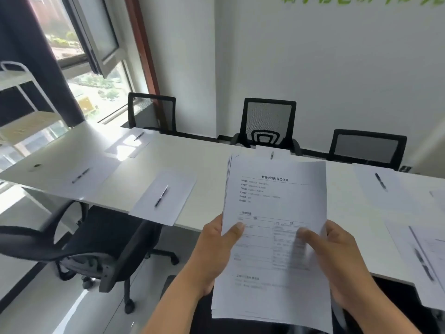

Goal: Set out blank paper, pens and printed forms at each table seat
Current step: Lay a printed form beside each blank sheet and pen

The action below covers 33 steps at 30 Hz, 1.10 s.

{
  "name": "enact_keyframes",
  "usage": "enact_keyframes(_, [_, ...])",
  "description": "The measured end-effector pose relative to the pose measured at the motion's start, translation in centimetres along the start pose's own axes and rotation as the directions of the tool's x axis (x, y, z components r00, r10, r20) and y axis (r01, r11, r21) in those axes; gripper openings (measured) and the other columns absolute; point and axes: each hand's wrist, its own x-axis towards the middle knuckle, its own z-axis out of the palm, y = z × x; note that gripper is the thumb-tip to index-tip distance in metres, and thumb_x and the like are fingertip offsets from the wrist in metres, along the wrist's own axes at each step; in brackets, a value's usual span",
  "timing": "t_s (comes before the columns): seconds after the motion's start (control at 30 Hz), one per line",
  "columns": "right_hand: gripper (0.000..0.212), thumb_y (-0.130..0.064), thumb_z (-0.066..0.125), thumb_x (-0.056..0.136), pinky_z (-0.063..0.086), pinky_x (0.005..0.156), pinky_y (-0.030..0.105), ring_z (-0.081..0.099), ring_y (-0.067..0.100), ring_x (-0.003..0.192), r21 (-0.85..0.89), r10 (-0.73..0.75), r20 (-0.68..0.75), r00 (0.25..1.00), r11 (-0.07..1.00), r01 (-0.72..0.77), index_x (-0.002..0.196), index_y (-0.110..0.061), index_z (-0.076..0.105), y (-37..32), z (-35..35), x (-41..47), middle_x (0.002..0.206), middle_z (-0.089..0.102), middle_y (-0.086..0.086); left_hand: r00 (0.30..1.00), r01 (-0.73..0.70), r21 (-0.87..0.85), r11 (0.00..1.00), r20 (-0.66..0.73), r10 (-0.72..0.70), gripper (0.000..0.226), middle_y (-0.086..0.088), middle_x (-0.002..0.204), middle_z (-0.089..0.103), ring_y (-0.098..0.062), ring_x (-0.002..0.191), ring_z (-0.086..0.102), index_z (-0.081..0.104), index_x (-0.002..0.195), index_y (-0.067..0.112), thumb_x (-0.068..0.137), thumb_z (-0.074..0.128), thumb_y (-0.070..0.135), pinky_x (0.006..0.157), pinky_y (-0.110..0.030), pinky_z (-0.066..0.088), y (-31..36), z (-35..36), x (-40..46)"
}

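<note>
Hidden by the stack: the stack of white printed forms (274, 237) covers the near table edge in front of the person and most of the far middle sheet, where only a strip of paper and a dark pen (272, 155) show above it.
Hard to read: the form's black heading and table lines are blurred; the right thumb is smeared too.
Cut off: green lettering on the white wall runs out of the top edge; the sheets at the far right edge are only partly in view.
Left hand (216, 247): thumb on the top sheet, fingers behind the pile, pinching its left edge.
Right hand (337, 259): thumb pressed on the front, fingers curled behind, gripping the right edge.
Forms: held up, tilted, above the long white table (212, 184), not touching it.
Seats laid: the blank white sheet (166, 196) overhangs the near edge with a black pen (161, 195) lying on it; other seats around the table also carry paper and a pen each.
Around: black mesh office chairs (269, 121) along the far side, one black chair (101, 242) pulled out at the near left, a white metal shelf (21, 97) by the window.
</note>
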Motion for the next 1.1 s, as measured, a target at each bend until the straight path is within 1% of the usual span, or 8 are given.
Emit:
enact_keyframes(0.23, [0.001, -0.008, 0.077, 0.097, 0.054, 0.064, 0.036, 0.077, 0.013, 0.063, -0.034, -0.104, 0.061, 0.993, 0.994, 0.106, 0.096, -0.008, 0.077, -0.6, -1.6, -6.1, 0.081, 0.083, 0.000, 0.989, -0.036, 0.037, 0.999, -0.144, 0.041, 0.024, 0.009, 0.121, 0.083, -0.016, 0.112, 0.079, 0.074, 0.129, 0.030, 0.116, 0.054, 0.023, 0.102, -0.045, 0.064, -0.1, 1.2, -8.2])
enact_keyframes(0.3, [0.002, -0.009, 0.079, 0.097, 0.053, 0.065, 0.036, 0.078, 0.019, 0.068, -0.038, -0.118, 0.101, 0.988, 0.992, 0.123, 0.096, -0.009, 0.077, -0.4, -2.2, -7.9, 0.081, 0.083, -0.001, 0.985, -0.029, 0.046, 0.999, -0.167, 0.036, 0.024, 0.008, 0.121, 0.083, -0.017, 0.112, 0.080, 0.074, 0.128, 0.030, 0.116, 0.054, 0.023, 0.102, -0.045, 0.064, -0.4, 1.5, -10.7])
enact_keyframes(0.47, [0.027, -0.008, 0.081, 0.095, 0.043, 0.058, 0.033, 0.065, 0.012, 0.052, -0.048, -0.181, 0.135, 0.974, 0.981, 0.189, 0.073, -0.015, 0.066, -1.1, -3.5, -11.2, 0.062, 0.074, -0.008, 0.973, -0.058, 0.077, 0.995, -0.217, 0.074, 0.026, 0.011, 0.123, 0.082, -0.015, 0.114, 0.079, 0.073, 0.130, 0.034, 0.116, 0.053, 0.025, 0.104, -0.045, 0.063, 0.2, 2.6, -15.9])
enact_keyframes(0.63, [0.002, -0.011, 0.081, 0.096, 0.058, 0.071, 0.040, 0.080, 0.028, 0.080, -0.014, -0.230, 0.213, 0.950, 0.971, 0.238, 0.097, -0.013, 0.079, -2.0, -2.1, -14.0, 0.082, 0.083, -0.004, 0.938, -0.113, 0.132, 0.985, -0.312, 0.150, 0.024, 0.014, 0.120, 0.082, -0.014, 0.113, 0.079, 0.073, 0.128, 0.034, 0.115, 0.055, 0.026, 0.102, -0.043, 0.064, 1.4, 1.3, -20.0])
enact_keyframes(0.73, [0.004, -0.011, 0.081, 0.096, 0.055, 0.066, 0.037, 0.078, 0.015, 0.067, -0.014, -0.264, 0.251, 0.931, 0.961, 0.276, 0.093, -0.010, 0.078, -3.0, -1.0, -14.8, 0.080, 0.083, -0.002, 0.917, -0.148, 0.176, 0.973, -0.345, 0.202, 0.022, 0.016, 0.117, 0.082, -0.012, 0.110, 0.079, 0.074, 0.126, 0.035, 0.115, 0.056, 0.025, 0.097, -0.037, 0.066, 2.3, 0.1, -21.4])
enact_keyframes(0.83, [0.004, -0.011, 0.079, 0.098, 0.056, 0.066, 0.036, 0.079, 0.016, 0.065, 0.002, -0.272, 0.286, 0.919, 0.959, 0.283, 0.094, -0.009, 0.078, -4.2, 0.5, -15.5, 0.081, 0.083, 0.000, 0.897, -0.191, 0.187, 0.964, -0.365, 0.248, 0.021, 0.015, 0.115, 0.083, -0.010, 0.106, 0.080, 0.073, 0.125, 0.031, 0.115, 0.057, 0.023, 0.088, -0.028, 0.065, 3.2, -1.4, -22.6])
enact_keyframes(0.93, [0.004, -0.013, 0.078, 0.099, 0.059, 0.066, 0.038, 0.080, 0.019, 0.068, 0.024, -0.295, 0.308, 0.905, 0.953, 0.302, 0.096, -0.010, 0.078, -5.2, 2.6, -16.2, 0.082, 0.083, 0.000, 0.885, -0.212, 0.182, 0.960, -0.382, 0.268, 0.021, 0.012, 0.118, 0.083, -0.014, 0.108, 0.080, 0.075, 0.125, 0.031, 0.114, 0.058, 0.025, 0.096, -0.037, 0.065, 3.9, -3.3, -23.4])
enact_keyframes(1.1, [0.005, -0.016, 0.077, 0.101, 0.065, 0.085, 0.063, 0.082, 0.036, 0.086, 0.073, -0.278, 0.362, 0.890, 0.960, 0.270, 0.105, -0.013, 0.077, -6.1, 8.6, -17.6, 0.095, 0.084, 0.007, 0.870, -0.241, 0.141, 0.960, -0.406, 0.278, 0.019, 0.005, 0.122, 0.083, -0.022, 0.112, 0.080, 0.076, 0.126, 0.030, 0.111, 0.065, 0.032, 0.101, -0.050, 0.064, 5.0, -9.3, -24.6])
